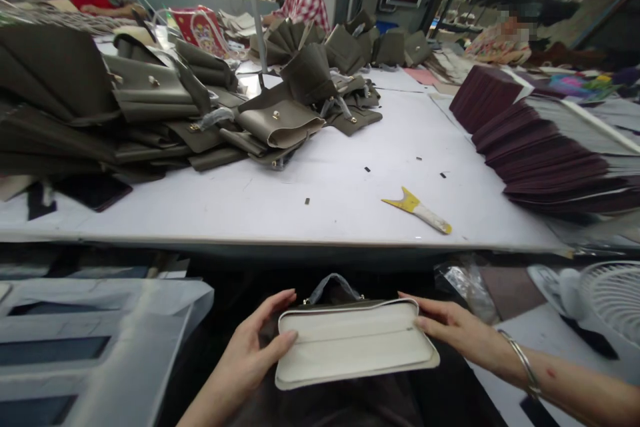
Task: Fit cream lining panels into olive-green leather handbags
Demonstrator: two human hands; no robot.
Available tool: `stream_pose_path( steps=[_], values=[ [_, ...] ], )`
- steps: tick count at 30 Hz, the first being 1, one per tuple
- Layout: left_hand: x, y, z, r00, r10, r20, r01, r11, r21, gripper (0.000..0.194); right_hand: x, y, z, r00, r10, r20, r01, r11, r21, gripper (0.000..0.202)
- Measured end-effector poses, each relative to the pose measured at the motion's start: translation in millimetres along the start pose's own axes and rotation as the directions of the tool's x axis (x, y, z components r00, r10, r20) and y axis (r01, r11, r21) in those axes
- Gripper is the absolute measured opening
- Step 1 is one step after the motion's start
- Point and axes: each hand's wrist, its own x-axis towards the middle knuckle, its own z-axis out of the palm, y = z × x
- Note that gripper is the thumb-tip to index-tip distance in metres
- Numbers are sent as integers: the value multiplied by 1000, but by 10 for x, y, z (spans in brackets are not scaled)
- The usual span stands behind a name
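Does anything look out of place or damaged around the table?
Small dark scraps lie scattered on the white table, and the purple stack at the right fans out unevenly, so both look untidy. The pale panel held between the left hand and the right hand shows no clear damage.

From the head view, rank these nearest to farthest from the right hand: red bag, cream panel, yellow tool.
1. Cream panel: touching the right hand.
2. Yellow tool: ahead, on the table.
3. Red bag: back left, farthest away.
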Motion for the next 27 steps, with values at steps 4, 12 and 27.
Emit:
stream_pose_path(
  steps=[4,12,27],
  values=[
    [47,354,136,987,163,6,-155,932,329,41,76,17,161,902,-384,-197,270,857,-439,47],
    [377,714,649,953,214,216,-304,696,651,38,277,-508,587,602,-708,368,506,-19,-863,21],
    [466,748,687,958,49,281,-230,717,659,34,591,-759,464,665,-637,389,478,-36,-878,14]
  ],
)
